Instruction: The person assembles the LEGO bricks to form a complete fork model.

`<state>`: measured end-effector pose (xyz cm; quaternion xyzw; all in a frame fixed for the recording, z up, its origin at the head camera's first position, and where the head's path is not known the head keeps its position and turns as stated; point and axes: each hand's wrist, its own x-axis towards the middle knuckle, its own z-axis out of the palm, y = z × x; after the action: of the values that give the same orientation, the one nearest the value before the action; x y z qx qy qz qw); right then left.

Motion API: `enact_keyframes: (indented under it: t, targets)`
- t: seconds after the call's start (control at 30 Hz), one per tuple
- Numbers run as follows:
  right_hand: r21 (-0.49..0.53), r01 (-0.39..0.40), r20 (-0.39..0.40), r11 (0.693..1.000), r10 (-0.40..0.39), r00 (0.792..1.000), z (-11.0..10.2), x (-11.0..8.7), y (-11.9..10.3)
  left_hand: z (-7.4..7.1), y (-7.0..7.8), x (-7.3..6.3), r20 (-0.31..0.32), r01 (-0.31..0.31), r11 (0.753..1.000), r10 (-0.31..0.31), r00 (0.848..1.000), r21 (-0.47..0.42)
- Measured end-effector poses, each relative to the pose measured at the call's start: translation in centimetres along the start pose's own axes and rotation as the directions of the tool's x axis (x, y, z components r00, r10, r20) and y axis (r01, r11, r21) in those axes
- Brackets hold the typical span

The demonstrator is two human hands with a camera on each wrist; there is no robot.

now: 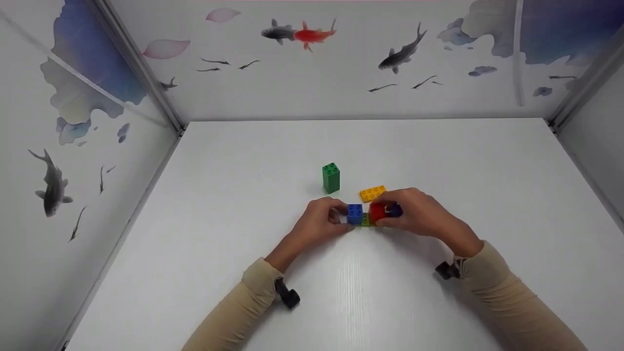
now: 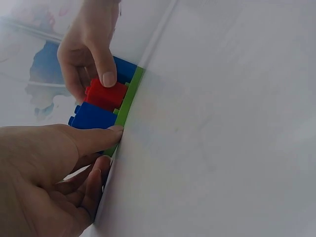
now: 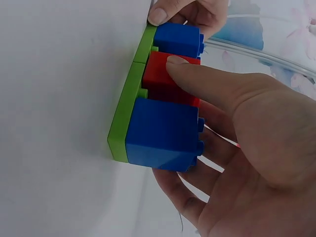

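A light-green base [image 3: 123, 111], with a seam across its side, bears two blue bricks and a red one in a row. My left hand [image 1: 319, 219] pinches the base's left end by thumb and fingers, beside the left blue brick [image 1: 355, 213]. Between the blue bricks is the red brick [image 3: 160, 81], pinched by my right hand [image 1: 421, 214], its thumb on the near face and its fingers behind. Nearest the right wrist camera, the other blue brick [image 3: 163, 133] sits on the base's right end; in the head view the right hand partly covers it.
A tall green block [image 1: 331, 179] stands on the white table [image 1: 253, 170] behind the hands. Just behind the red brick lies a yellow studded plate [image 1: 372, 194], partly overlapped by the right hand. Walls printed with fish border the table at the back and left.
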<state>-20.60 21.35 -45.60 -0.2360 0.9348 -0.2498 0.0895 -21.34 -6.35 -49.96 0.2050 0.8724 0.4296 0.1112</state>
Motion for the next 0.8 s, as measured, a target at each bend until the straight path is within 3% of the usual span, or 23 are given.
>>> enact_keyframes:
  t: [0.43, 0.8]
  targets:
    - [-0.002, -0.058, 0.037, 0.998, 0.058, 0.998, -0.3, -1.4, 2.9, 0.1, 0.2, -0.1, 0.012, 0.015, 1.000, -0.015, 1.000, -0.001]
    - [-0.036, -0.077, 0.023, 0.996, 0.077, 0.997, -0.7, -1.3, 3.1, 0.1, 0.0, -0.1, 0.003, 0.001, 1.000, -0.001, 1.000, -0.008]
